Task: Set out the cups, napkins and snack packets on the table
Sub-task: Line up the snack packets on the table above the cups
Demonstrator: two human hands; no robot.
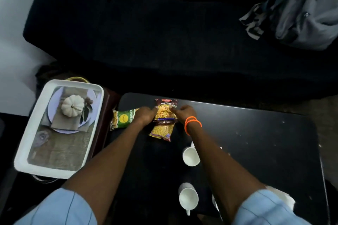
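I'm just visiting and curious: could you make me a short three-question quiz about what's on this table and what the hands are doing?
1. True or false: both hands hold the same snack packet.
2. How many white cups show plainly on the black table?
3. What lies left of the table: A) a white tray with a pumpkin picture, B) a laptop, C) a kettle?

Key
1. True: the left hand and right hand pinch the maroon "Mixture" packet; the green packet lies beside it.
2. Two: a far cup and a near cup.
3. A, the white tray.
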